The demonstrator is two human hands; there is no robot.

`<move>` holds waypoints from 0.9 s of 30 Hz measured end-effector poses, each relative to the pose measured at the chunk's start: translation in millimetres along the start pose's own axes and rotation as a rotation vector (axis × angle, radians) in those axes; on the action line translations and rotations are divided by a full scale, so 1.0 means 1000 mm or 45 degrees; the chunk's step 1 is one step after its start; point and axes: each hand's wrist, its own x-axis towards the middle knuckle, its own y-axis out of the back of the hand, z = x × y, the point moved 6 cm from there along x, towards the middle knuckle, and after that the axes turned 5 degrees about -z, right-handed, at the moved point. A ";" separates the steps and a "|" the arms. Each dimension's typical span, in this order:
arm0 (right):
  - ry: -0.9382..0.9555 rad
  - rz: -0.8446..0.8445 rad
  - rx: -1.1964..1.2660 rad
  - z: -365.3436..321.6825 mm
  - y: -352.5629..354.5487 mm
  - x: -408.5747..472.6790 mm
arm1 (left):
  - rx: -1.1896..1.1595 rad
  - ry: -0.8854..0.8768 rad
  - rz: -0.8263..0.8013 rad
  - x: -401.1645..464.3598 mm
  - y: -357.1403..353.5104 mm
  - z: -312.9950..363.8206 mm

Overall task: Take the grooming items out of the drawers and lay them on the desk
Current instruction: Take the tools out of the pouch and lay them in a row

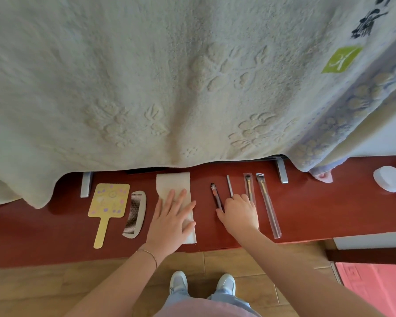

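The red desk [318,209] is carrying the lineup: left hand [172,221] pressing flat on the folded cloth [173,183], right hand [239,213] curling over the thin stick [229,188]. Risk: knuckles could be nudging the neighbouring dark pencil [215,195] askew.

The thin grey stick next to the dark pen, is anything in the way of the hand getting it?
Nothing visible blocks it. The right hand already lies over the near end of the thin grey stick, with its fingers curled down there. The dark pen lies just left, and a wrapped brush just right, both apart from the stick.
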 end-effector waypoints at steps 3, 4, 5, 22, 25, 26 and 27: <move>0.028 0.037 0.187 -0.002 0.006 -0.005 | -0.034 0.016 -0.059 -0.001 0.000 -0.004; 0.043 0.041 0.280 -0.002 0.008 -0.008 | -0.065 0.035 -0.079 -0.002 0.002 -0.004; 0.056 0.025 0.395 -0.003 0.010 -0.011 | -0.082 0.046 -0.071 -0.002 0.004 -0.003; 0.197 -0.619 1.550 -0.020 0.022 -0.053 | -2.402 0.413 -0.145 0.020 0.075 0.035; 0.235 -0.720 1.585 -0.023 0.021 -0.058 | -2.472 0.486 -0.097 0.020 0.076 0.032; 0.237 -0.738 1.570 -0.024 0.021 -0.060 | -2.503 0.517 -0.059 0.021 0.077 0.027; 0.218 -0.728 1.552 -0.022 0.020 -0.060 | -2.522 0.532 -0.033 0.023 0.080 0.023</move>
